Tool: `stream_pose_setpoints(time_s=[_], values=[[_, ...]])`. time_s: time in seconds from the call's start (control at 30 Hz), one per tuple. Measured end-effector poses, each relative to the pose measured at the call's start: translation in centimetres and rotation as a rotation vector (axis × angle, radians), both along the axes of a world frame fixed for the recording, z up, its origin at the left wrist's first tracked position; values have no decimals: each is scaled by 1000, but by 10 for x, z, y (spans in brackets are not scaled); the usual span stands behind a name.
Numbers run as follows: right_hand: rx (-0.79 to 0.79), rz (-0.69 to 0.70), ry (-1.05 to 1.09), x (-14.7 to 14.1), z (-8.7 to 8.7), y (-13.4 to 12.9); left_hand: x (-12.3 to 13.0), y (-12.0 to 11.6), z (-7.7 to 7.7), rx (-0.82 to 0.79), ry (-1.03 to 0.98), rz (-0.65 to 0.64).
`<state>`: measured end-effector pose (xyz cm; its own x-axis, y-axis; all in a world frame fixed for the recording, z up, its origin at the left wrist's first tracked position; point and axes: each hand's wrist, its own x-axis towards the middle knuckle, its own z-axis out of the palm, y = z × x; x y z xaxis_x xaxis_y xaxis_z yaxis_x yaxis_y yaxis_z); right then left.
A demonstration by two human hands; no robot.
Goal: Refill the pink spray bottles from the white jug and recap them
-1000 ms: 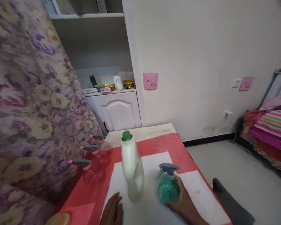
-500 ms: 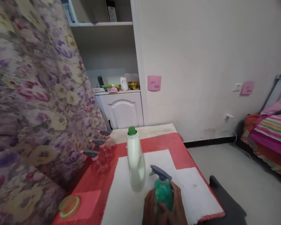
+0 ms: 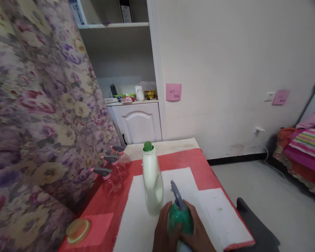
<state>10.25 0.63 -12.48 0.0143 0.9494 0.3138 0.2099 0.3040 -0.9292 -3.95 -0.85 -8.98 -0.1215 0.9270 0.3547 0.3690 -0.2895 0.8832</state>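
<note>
Low in the frame, right of centre, the fingers of the left hand (image 3: pixel 164 227) and the right hand (image 3: pixel 198 229) are wrapped around the rounded body of a translucent green spray bottle with a grey trigger head (image 3: pixel 180 218). The left fingers press its left side and the right fingers its right, with both thumbs across the near face; the trigger head rises above the fingertips, leaning to the upper left.

Just beside the left hand, a tall pale-green plastic jug with a handle and an open mouth showing a green inner spout (image 3: pixel 152 185) stands upright on a white cloth (image 3: pixel 136 224), which lies over a red table cover (image 3: pixel 181 159). Farther out, left of centre, three clear round bottles with pink collars and grey trigger heads (image 3: pixel 112 185) stand in a slanting row, and a round, shallow yellowish-green dish or lid (image 3: pixel 78 231) lies at the lower left.

Half a second earlier, both hands already held the green bottle, but its trigger head lay flatter, sloping down to the right; now it is turned more steeply. The jug has stayed in place.
</note>
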Motion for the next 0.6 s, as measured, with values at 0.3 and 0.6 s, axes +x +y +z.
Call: stream_pose_setpoints(time_s=[0.3,0.6], values=[[-17,-106,27,-21,6,-8,4,10,37,-134,-111,-161],[-72,263,163,1,14,5,-14,12,51,-236,-99,-277]])
